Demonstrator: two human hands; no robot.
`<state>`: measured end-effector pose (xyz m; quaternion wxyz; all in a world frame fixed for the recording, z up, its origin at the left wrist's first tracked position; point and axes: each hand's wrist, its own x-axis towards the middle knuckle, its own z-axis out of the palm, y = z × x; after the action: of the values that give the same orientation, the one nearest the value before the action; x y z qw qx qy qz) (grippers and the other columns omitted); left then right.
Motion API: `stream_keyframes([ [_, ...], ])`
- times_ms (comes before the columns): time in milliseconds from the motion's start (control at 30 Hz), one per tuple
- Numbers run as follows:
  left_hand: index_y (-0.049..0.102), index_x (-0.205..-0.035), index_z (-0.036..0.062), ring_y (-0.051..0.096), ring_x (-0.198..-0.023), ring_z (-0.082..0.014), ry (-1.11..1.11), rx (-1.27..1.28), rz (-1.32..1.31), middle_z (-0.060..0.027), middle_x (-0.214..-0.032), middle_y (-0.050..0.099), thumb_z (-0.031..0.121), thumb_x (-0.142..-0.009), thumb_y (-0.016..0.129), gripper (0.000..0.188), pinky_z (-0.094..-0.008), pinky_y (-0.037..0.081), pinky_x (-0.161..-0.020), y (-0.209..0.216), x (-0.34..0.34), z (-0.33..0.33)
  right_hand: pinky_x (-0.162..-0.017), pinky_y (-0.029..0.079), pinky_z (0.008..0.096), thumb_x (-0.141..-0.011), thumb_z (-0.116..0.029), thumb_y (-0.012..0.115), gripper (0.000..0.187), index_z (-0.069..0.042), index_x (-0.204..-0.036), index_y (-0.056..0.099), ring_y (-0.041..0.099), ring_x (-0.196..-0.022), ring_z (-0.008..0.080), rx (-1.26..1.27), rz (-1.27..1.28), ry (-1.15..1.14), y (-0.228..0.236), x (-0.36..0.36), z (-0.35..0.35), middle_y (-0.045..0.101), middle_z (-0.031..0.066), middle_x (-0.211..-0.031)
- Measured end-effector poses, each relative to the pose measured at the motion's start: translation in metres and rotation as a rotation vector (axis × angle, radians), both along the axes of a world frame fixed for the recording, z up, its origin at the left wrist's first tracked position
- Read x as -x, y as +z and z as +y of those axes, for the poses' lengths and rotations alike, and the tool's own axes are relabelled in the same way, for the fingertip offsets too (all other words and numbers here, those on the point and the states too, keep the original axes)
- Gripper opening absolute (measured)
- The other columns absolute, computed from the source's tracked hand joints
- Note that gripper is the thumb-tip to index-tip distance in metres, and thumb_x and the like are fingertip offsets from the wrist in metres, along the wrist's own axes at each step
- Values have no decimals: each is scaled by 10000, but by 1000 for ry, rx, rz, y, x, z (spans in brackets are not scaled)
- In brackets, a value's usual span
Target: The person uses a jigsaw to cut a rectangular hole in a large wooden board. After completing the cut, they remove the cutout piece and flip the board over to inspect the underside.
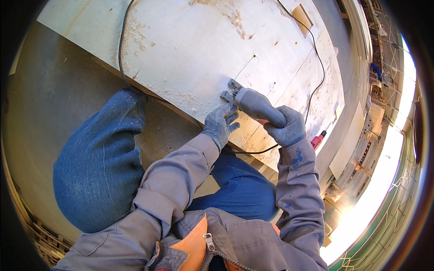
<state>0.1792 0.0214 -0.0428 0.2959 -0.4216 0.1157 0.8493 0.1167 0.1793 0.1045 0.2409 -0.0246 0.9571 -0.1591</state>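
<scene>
A grey jigsaw [257, 105] sits on a pale plywood sheet [190, 49], its base plate [231, 89] flat against the wood. My right hand [288, 126], in a grey knit glove, is closed around the rear of its handle. Beside the front of the tool, at the near edge of the sheet, is my gloved left hand [220, 124]. Its fingers are slightly bent and apart, and the fingertips lie close to the base plate; whether they touch it I cannot tell. A thin dark line runs from the base plate to a small hole [254, 56]. The blade is hidden.
One black cord [121, 49] crosses the sheet on the left, another [322, 63] curves along the right. A red power tool [318, 140] lies right of my right hand. A rectangular cut-out [302, 20] shows at the far end. Sawdust is scattered about; my knee [101, 167] is at the left edge.
</scene>
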Motion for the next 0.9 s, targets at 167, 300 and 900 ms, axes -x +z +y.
stream_keyframes([
  [167, 529, -1337, 26, 483, -1248, -304, 9, -6, -16, -191, -1327, 504, 315, -987, 445, 462, -493, 393, -1040, -1, 1, -2, -656, 547, 362, -605, -212, 784, 298, -75, -864, 728, 695, -697, 280, 12, 20, -7, 0, 1, -5, 697, 133, -768],
  [300, 534, -1326, 24, 493, -1241, -304, 30, -15, -38, -188, -1314, 513, 314, -981, 460, 456, -491, 403, -1031, -4, 2, -2, -655, 547, 362, -607, -212, 780, 288, -79, -857, 727, 697, -691, 277, 21, 32, -23, -1, 1, -9, 697, 133, -754],
  [900, 561, -1287, 56, 576, -1108, -268, -27, 34, -18, -126, -1218, 607, 337, -974, 500, 425, -448, 466, -910, -14, -8, 0, -719, 546, 352, -642, -163, 745, 337, -88, -970, 729, 704, -782, 271, 115, -10, -24, -1, 6, -17, 710, 140, -842],
])
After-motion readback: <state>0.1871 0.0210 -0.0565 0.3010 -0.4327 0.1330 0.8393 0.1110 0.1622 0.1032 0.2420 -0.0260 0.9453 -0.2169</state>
